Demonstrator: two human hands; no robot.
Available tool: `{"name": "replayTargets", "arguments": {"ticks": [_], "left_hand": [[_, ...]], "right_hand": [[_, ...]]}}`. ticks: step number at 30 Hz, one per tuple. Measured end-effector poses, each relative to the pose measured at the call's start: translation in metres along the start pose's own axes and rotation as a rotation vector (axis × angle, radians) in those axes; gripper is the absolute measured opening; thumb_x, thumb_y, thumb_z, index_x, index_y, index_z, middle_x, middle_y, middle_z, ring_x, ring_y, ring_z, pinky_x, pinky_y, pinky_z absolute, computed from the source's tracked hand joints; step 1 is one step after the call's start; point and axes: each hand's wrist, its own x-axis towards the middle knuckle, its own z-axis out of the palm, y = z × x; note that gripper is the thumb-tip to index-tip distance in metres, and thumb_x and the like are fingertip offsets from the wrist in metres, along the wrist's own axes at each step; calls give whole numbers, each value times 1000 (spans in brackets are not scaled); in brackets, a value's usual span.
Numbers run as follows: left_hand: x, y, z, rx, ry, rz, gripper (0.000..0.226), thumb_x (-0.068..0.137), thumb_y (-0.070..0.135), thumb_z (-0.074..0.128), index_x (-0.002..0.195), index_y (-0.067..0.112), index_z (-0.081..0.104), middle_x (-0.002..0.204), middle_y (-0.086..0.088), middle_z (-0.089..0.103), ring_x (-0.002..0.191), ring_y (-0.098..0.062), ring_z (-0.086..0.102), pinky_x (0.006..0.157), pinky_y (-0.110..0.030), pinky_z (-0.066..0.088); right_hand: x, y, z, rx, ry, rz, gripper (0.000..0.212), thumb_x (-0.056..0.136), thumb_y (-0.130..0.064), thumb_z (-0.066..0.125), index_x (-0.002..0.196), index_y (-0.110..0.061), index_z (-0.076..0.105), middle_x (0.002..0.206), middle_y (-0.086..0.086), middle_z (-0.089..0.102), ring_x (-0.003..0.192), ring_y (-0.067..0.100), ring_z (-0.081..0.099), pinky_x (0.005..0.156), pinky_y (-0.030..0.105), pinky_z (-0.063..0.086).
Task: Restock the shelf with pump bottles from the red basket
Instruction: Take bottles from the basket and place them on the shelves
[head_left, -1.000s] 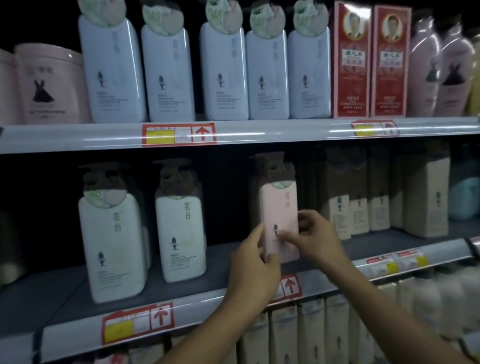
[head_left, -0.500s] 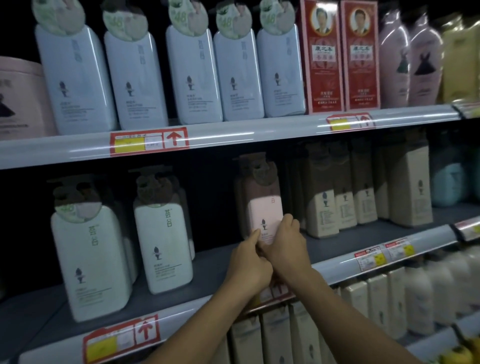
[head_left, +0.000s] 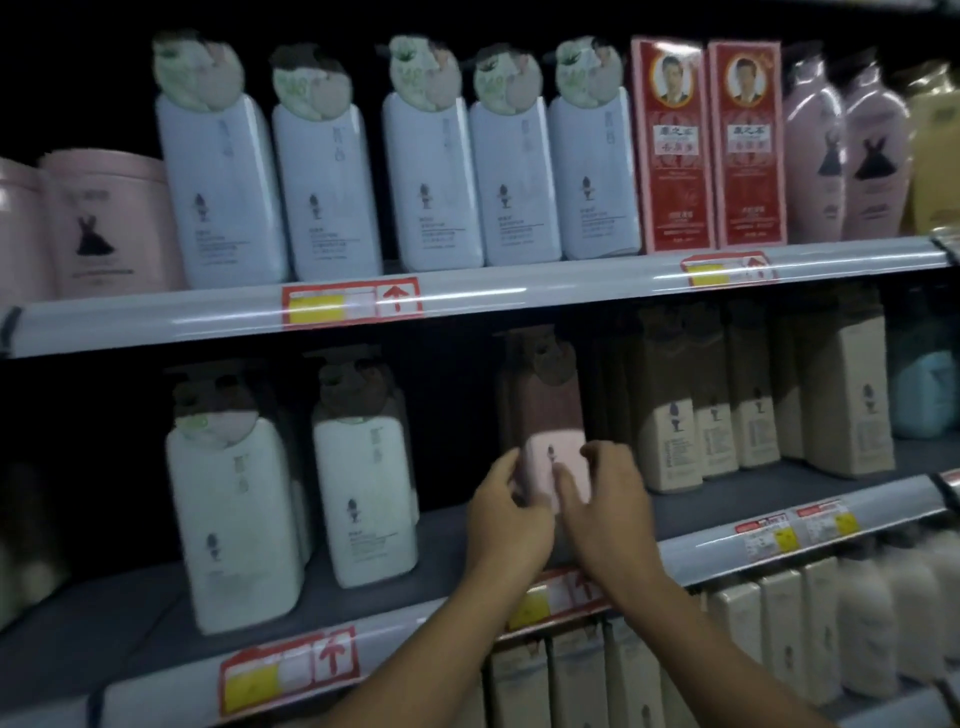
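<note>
A tall, pale pink plastic pump bottle (head_left: 545, 452) with a dark figure logo stands upright on the grey middle shelf (head_left: 447, 551), its upper half in shadow. The left hand (head_left: 506, 514) and right hand (head_left: 605, 512) grasp its lower body from either side, fingers curled round it.

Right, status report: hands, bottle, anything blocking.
Left hand and right hand both grip the pink pump bottle, upright on the middle shelf. White bottle left, beige boxes right, neither touching.

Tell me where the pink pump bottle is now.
In the head view, the pink pump bottle stands mid-frame on the middle shelf, between both hands, left of beige boxes.
</note>
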Motion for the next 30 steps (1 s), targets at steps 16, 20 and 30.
{"name": "replayTargets", "arguments": {"ticks": [16,20,30], "left_hand": [[-180,-37,-182,-114,168,-24,30,98,14,60,127,16,67,123,-2,71,109,-13,68,101,-33,54],[-242,-93,-245,-28,226,-162,29,95,18,61,122,21,68,120,1,72,107,-17,70,86,-32,58],[-400,-246,-349,117,315,-538,34,79,23,70,113,16,69,110,-13,75,97,-22,70,90,-34,55]], "right_hand": [[-229,-161,-21,341,-332,18,7,101,-33,61,101,-27,60,103,-4,68,89,-7,62,69,4,45],[-309,-176,4,346,-503,41,19,102,-36,61,107,-19,62,98,-6,66,85,-3,61,65,8,45],[-482,-121,64,78,-1073,-9,17,98,-25,67,102,-9,64,88,3,66,69,5,59,60,17,38]]}}
